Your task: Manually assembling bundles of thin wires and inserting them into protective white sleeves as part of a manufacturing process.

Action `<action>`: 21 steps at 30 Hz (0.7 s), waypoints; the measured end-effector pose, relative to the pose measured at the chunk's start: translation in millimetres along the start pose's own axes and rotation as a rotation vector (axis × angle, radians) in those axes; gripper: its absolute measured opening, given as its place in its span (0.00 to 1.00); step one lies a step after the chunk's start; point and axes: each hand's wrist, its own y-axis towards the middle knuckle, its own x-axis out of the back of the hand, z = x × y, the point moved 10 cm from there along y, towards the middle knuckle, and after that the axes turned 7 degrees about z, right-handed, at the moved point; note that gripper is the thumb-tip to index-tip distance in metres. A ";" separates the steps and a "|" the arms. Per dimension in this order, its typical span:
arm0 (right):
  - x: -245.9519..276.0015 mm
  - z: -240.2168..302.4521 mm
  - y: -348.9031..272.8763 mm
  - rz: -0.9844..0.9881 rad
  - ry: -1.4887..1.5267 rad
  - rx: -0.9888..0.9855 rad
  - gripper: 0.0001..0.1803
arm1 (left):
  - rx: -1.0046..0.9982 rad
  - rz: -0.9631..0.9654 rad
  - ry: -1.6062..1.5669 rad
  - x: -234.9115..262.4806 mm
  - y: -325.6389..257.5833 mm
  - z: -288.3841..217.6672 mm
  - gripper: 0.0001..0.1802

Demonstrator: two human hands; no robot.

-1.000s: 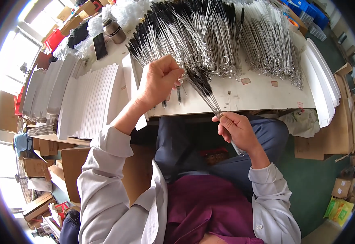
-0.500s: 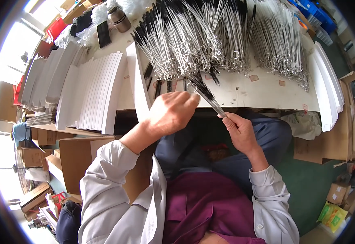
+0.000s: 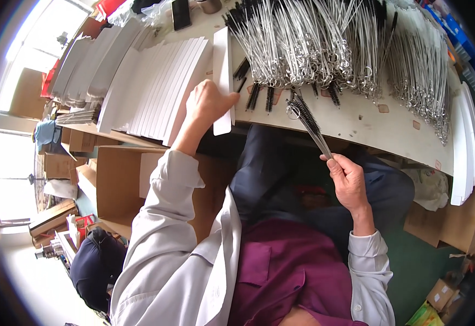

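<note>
Nearest to me, at about four o'clock, my right hand (image 3: pixel 349 182) is closed around the wire stems of a small bundle of black bristle brushes (image 3: pixel 307 120). The bundle's long axis runs from my fist up toward eleven o'clock, with the looped bristle ends reaching over the near edge of the white work board (image 3: pixel 368 122).

Farther out at about eleven o'clock, my left hand (image 3: pixel 209 103) is pinched on a narrow white card (image 3: pixel 222 81). The card stands lengthwise from six toward twelve, with its lower end hanging past the board's near edge. From the right hand the card lies toward ten o'clock, well apart; the left hand is the one on it.

Beyond the card, fanned stacks of white cards (image 3: pixel 156 87) crowd nine to eleven o'clock. Heaps of wire-stemmed brushes (image 3: pixel 324 46) fill twelve to two. The open room I can see is the bare board strip near the edge, between the bundle and the right-hand card stack (image 3: pixel 466 146).
</note>
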 end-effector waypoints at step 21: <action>-64.9 24.5 -24.8 0.388 0.157 -0.126 0.14 | -0.240 0.256 -1.787 -30.4 -50.1 -25.3 0.25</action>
